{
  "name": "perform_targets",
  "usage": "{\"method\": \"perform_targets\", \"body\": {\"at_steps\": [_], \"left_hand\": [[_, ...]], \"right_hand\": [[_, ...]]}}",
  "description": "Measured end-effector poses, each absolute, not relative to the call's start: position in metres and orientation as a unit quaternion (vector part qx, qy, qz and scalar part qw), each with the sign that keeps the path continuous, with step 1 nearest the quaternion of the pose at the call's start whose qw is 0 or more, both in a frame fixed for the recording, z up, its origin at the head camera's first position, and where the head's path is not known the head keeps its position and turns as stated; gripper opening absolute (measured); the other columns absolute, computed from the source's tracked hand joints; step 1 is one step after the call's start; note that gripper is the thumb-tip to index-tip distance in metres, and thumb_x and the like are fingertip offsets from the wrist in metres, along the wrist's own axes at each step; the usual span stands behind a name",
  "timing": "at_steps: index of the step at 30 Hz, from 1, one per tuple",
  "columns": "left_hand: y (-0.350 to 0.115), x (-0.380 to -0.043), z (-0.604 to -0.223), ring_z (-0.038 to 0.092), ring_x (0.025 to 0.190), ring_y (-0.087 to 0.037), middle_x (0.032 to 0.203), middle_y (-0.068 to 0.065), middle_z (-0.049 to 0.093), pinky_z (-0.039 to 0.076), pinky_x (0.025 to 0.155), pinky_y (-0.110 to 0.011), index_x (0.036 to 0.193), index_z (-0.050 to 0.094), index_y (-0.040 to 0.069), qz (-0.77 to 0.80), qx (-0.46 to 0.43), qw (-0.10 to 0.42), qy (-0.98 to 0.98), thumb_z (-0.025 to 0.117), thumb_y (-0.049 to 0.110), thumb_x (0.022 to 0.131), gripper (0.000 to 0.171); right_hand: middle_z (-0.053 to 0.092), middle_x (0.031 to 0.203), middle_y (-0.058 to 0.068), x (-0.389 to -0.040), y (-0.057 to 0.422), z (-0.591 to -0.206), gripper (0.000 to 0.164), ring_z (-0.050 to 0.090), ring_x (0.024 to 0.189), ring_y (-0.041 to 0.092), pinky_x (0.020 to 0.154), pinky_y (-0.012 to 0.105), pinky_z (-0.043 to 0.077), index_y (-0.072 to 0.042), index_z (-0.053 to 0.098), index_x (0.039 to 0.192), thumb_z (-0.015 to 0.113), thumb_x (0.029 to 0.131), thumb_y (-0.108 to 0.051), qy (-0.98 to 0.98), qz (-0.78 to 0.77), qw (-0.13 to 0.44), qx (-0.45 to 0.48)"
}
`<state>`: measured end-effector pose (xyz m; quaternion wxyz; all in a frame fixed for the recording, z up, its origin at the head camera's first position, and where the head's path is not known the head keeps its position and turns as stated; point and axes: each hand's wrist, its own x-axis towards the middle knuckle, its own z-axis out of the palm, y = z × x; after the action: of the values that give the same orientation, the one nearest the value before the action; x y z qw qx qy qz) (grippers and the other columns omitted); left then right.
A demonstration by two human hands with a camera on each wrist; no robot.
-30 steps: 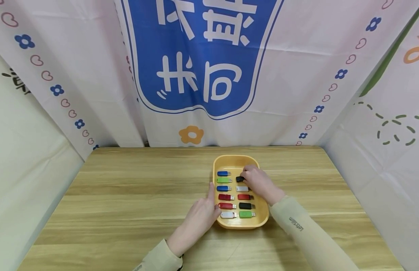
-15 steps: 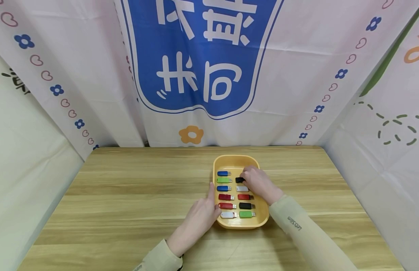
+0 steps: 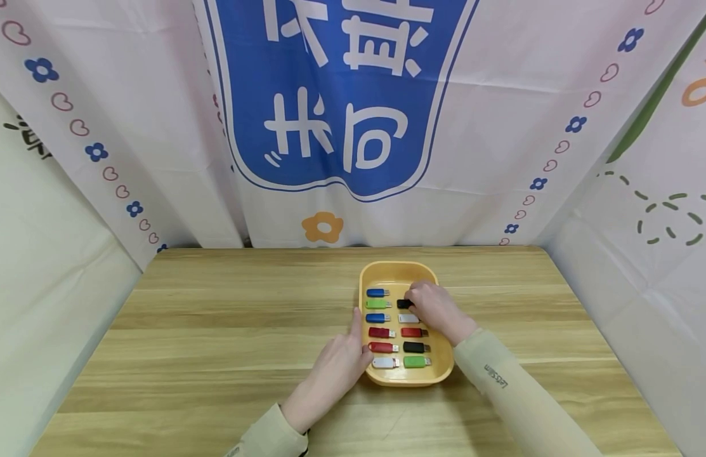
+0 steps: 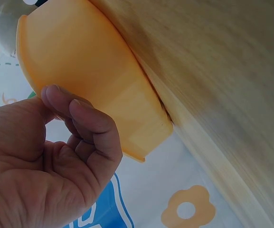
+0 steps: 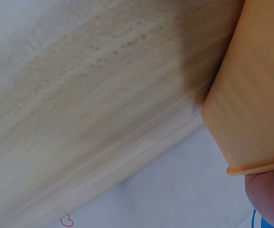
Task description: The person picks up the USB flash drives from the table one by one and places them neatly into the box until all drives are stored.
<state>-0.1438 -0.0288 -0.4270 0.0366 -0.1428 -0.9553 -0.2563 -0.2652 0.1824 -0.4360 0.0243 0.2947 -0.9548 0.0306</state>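
In the head view a yellow plastic tray (image 3: 404,376) holds USB flash drives in two columns. My right hand (image 3: 438,310) reaches over its right rim and pinches a black USB flash drive (image 3: 403,304) low in the tray's right column; the fingers cover its far end. At the left side my left hand (image 3: 338,360) grips the rim, thumb over the edge and index finger lying along it. The left wrist view shows that hand's curled fingers (image 4: 96,123) against the tray's outer wall (image 4: 103,80). Only a bit of the right hand (image 5: 269,194) shows in the right wrist view.
The left column has blue (image 3: 378,292), green (image 3: 378,304), red (image 3: 382,347) and white (image 3: 385,362) drives. Below the right hand lie white (image 3: 408,318), red (image 3: 413,332), black (image 3: 415,347) and green (image 3: 417,362) ones. A printed curtain (image 3: 273,216) hangs behind the wooden table (image 3: 227,317).
The right hand and the black USB flash drive have shifted very slightly, the drive a touch left and toward the near side. The left hand and the tray stay in place.
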Motion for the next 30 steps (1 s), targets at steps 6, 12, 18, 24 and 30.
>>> {"method": "perform_targets", "body": {"at_steps": [6, 12, 18, 24, 30], "left_hand": [[-0.029, -0.143, -0.426, 0.037, 0.043, -0.005, 0.058, 0.003, 0.044, 0.03, 0.038, -0.018, 0.15, 0.029, -0.013, -0.255, -0.142, 0.032, -0.956, 0.068, 0.009, 0.088, 0.076], [-0.029, -0.144, -0.426, 0.037, 0.043, -0.004, 0.058, 0.004, 0.044, 0.031, 0.038, -0.018, 0.151, 0.029, -0.012, -0.257, -0.137, 0.024, -0.956, 0.068, 0.01, 0.088, 0.076], [-0.029, -0.144, -0.426, 0.037, 0.043, -0.004, 0.058, 0.003, 0.045, 0.031, 0.038, -0.018, 0.149, 0.03, -0.013, -0.258, -0.143, 0.031, -0.955, 0.068, 0.009, 0.088, 0.075], [-0.029, -0.143, -0.427, 0.036, 0.043, -0.005, 0.057, 0.002, 0.046, 0.03, 0.038, -0.018, 0.148, 0.031, -0.014, -0.252, -0.149, 0.043, -0.955, 0.069, 0.008, 0.087, 0.075], [-0.03, -0.143, -0.428, 0.035, 0.042, -0.004, 0.056, 0.003, 0.045, 0.029, 0.037, -0.017, 0.148, 0.031, -0.014, -0.249, -0.157, 0.057, -0.954, 0.069, 0.008, 0.086, 0.076]], "right_hand": [[0.07, 0.094, 0.008, -0.266, 0.184, -0.435, 0.011, 0.066, 0.086, 0.023, 0.077, 0.039, 0.059, -0.006, 0.074, 0.098, 0.074, 0.088, -0.01, -0.953, 0.042, 0.027, 0.3], [0.071, 0.1, 0.01, -0.266, 0.186, -0.434, 0.017, 0.068, 0.093, 0.025, 0.084, 0.04, 0.058, -0.003, 0.074, 0.105, 0.072, 0.09, -0.012, -0.95, 0.089, 0.027, 0.297], [0.07, 0.105, 0.012, -0.265, 0.188, -0.427, 0.017, 0.067, 0.097, 0.027, 0.085, 0.042, 0.059, -0.001, 0.073, 0.105, 0.071, 0.092, -0.011, -0.948, 0.14, 0.067, 0.279], [0.071, 0.102, 0.015, -0.263, 0.194, -0.417, 0.015, 0.067, 0.098, 0.031, 0.086, 0.044, 0.058, 0.0, 0.073, 0.101, 0.071, 0.09, -0.008, -0.933, 0.176, 0.146, 0.278], [0.073, 0.101, 0.014, -0.257, 0.198, -0.411, 0.015, 0.068, 0.098, 0.031, 0.089, 0.044, 0.057, -0.001, 0.074, 0.101, 0.073, 0.088, -0.007, -0.921, 0.195, 0.196, 0.274]]}}
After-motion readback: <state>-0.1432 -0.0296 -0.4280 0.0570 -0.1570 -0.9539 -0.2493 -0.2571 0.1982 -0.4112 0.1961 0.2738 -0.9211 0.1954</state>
